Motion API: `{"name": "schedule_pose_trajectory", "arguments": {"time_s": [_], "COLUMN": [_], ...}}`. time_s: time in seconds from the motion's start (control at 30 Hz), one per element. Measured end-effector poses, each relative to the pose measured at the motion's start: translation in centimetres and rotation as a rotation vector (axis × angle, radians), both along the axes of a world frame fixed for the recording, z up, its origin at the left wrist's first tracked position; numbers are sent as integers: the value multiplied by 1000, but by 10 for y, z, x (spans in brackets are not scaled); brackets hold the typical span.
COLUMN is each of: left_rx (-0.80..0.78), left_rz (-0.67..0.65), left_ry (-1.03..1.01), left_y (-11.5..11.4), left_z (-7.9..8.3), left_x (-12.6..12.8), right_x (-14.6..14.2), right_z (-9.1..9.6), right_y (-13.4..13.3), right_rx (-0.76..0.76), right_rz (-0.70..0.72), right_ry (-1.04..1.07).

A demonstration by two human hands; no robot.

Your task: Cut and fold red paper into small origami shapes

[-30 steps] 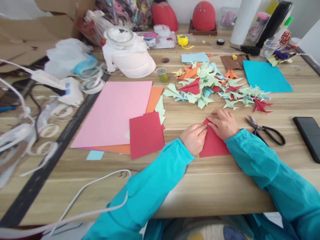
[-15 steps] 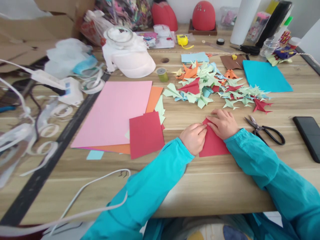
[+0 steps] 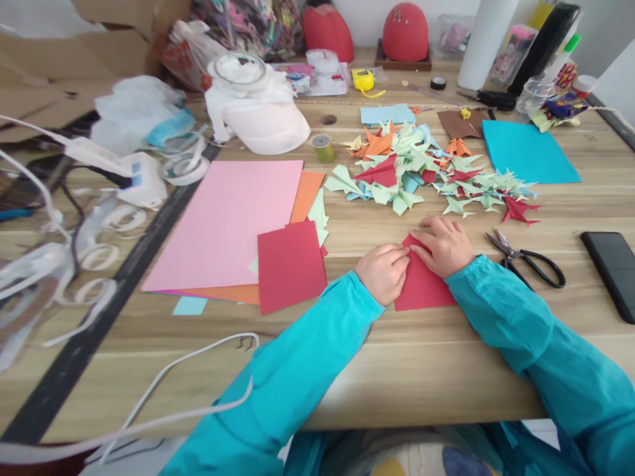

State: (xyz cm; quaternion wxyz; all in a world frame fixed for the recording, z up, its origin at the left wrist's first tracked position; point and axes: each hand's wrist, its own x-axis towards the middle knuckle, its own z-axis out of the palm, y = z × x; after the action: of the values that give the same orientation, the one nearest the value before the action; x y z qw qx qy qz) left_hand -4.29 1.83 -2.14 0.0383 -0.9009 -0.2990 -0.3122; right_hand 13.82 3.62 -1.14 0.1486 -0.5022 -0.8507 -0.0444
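A red sheet of paper lies on the wooden table in front of me. At its upper left edge my left hand has its fingers closed on the paper. My right hand presses on the upper part of the same sheet, fingers bent and thumb pointing toward the left fingertips; it covers the sheet's upper right. Left of my hands sits a stack of red paper, partly over a large pink sheet. Beyond my hands spreads a heap of folded paper pieces in green, red, orange and blue.
Black-handled scissors lie right of my right hand, with a black phone farther right. Turquoise paper is at the back right. A white cable crosses the front left. Thread stands behind the pink sheet.
Both hands stay at the upper edge of the red paper, with hardly any finger movement. The whole view has shifted very slightly.
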Motion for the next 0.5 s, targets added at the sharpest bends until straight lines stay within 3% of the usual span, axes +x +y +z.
{"name": "schedule_pose_trajectory", "arguments": {"time_s": [0.5], "left_rx": [65], "left_rz": [130], "left_ry": [129], "left_y": [-12], "left_z": [2], "left_x": [-2], "right_x": [-2], "right_z": [6], "right_y": [-2], "right_rx": [-51], "right_rz": [-16], "right_ry": [-12]}}
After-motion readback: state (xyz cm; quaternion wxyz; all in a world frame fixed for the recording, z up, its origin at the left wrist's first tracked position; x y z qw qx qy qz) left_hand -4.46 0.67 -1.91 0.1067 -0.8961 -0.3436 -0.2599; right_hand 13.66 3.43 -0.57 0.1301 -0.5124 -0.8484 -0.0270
